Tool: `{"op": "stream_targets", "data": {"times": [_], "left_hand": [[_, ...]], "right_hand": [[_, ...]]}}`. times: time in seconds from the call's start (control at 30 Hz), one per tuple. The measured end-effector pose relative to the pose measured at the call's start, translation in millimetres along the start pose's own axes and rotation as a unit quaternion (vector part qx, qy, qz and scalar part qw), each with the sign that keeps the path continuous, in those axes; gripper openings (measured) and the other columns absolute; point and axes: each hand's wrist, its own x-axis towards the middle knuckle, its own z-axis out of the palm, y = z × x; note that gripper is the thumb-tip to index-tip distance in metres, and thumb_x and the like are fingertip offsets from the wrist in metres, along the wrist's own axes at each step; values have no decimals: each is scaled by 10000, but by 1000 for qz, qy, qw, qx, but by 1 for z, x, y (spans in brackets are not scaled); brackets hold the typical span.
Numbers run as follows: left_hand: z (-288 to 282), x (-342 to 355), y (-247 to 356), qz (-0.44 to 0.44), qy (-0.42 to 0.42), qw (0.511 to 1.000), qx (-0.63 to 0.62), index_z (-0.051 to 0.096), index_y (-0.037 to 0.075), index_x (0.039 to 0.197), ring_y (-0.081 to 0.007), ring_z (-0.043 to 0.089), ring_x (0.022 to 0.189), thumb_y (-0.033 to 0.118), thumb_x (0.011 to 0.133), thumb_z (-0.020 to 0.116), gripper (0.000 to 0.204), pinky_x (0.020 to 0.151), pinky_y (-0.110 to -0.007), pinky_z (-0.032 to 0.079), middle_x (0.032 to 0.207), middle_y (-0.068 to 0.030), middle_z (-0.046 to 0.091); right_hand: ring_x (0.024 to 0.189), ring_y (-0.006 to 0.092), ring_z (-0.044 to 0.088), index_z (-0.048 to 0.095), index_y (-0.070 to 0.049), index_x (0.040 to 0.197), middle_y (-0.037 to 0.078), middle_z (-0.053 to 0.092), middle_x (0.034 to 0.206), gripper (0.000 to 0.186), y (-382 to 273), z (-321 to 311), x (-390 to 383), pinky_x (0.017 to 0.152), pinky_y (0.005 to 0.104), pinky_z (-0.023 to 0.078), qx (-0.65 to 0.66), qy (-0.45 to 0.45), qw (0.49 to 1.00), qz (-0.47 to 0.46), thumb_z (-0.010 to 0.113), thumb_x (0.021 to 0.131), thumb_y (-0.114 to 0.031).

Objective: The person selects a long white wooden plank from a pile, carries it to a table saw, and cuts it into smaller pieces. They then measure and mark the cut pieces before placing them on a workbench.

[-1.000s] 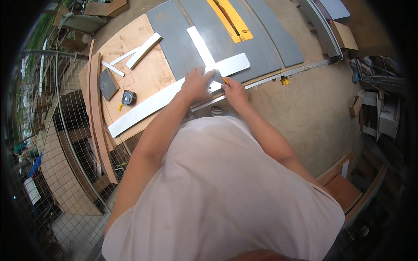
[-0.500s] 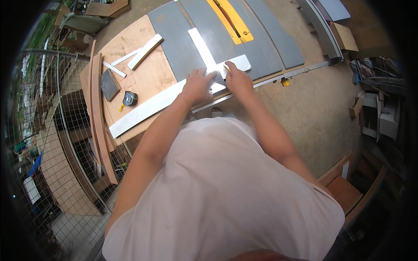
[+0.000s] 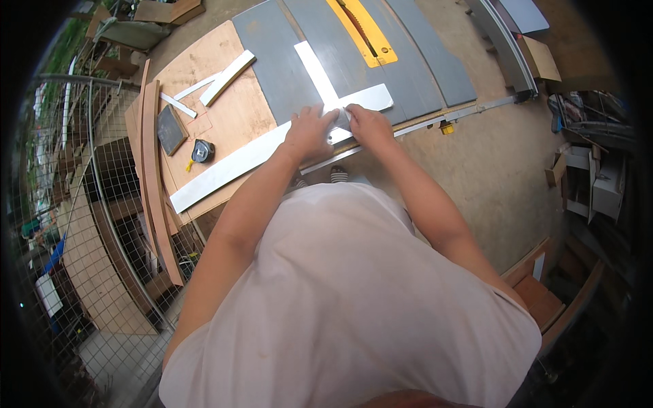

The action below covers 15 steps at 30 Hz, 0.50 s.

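A long white board (image 3: pixel 231 166) lies slantwise across the plywood and the grey saw table. Over it sits a metal try square (image 3: pixel 315 68), its blade pointing away from me. My left hand (image 3: pixel 311 132) bears down on the square and board near the crossing, thumb and fingers apart around it. My right hand (image 3: pixel 371 128) is closed in a pinch just right of the square, its fingertips at the blade's edge over the board. The pencil in that pinch is mostly hidden by my fingers now; its yellow body shows in the earlier picture.
Left on the plywood (image 3: pixel 238 129) are a tape measure (image 3: pixel 203 151), a dark flat block (image 3: pixel 171 130) and white offcuts (image 3: pixel 228 77). The saw's yellow insert (image 3: pixel 360 34) with its blade slot lies ahead. A metal rail (image 3: pixel 469 112) runs along the near edge; wire fencing (image 3: pixel 95 163) stands left.
My right hand has shifted slightly left along the square, and its fingers now cover the pencil. My left hand, the square and the board stay about where they were.
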Motion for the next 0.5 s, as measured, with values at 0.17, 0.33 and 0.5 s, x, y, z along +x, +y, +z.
{"op": "stream_targets", "data": {"times": [0.17,0.33,0.5], "left_hand": [[1,0,-1,-5,1,1000,3,473,230,1432,-408,433,1300,260,616,820,888,1049,-558,386,1462,-194,404],[4,-2,0,0,21,1000,-2,497,212,1400,-360,442,1252,214,674,742,766,1049,-567,353,1353,-147,460],[6,1,-3,9,26,1000,1,496,206,1394,-365,433,1269,218,678,745,758,1059,-557,348,1364,-160,455]], "right_hand": [[977,391,660,615,-129,1198,181,705,1013,288,20,-5,-46,837,510,507,-37,-68,997,23,515,935,-190],[947,381,651,608,-80,1202,163,700,972,292,26,8,-62,847,465,502,153,36,983,98,512,947,-187],[965,418,648,618,-113,1158,201,697,990,292,23,43,-45,829,511,500,169,32,978,118,565,926,-280]]}}
